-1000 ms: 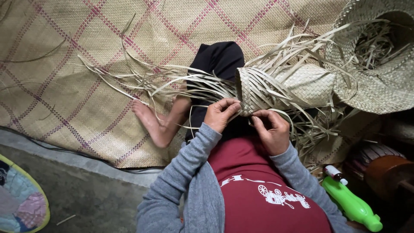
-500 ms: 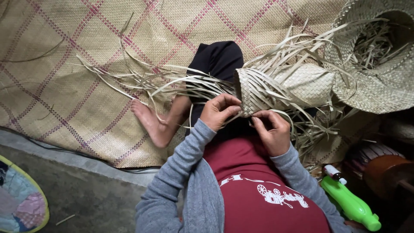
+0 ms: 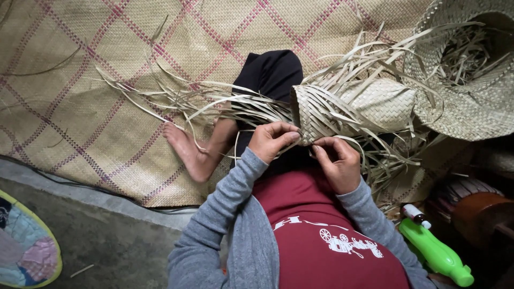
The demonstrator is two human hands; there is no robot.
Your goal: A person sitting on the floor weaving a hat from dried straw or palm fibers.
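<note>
A half-woven straw piece (image 3: 321,109) rests on my lap, with long loose strips (image 3: 176,99) fanning out to the left over the mat. My left hand (image 3: 272,140) grips the near edge of the weave, fingers curled around strips. My right hand (image 3: 336,160) pinches a strip at the lower edge of the same weave, right beside the left hand. A second woven section (image 3: 383,104) lies just behind it. My bare foot (image 3: 190,152) sticks out to the left on the mat.
A large woven floor mat (image 3: 80,80) with pink crossed lines covers the ground. A woven straw hat (image 3: 471,91) full of scraps sits upper right. A green plastic bottle (image 3: 436,254) and a small capped bottle (image 3: 415,214) lie at right, a colourful cushion (image 3: 21,249) lower left.
Both hands have stayed on the weave's near edge, with only small finger shifts. The loose strips have barely moved.
</note>
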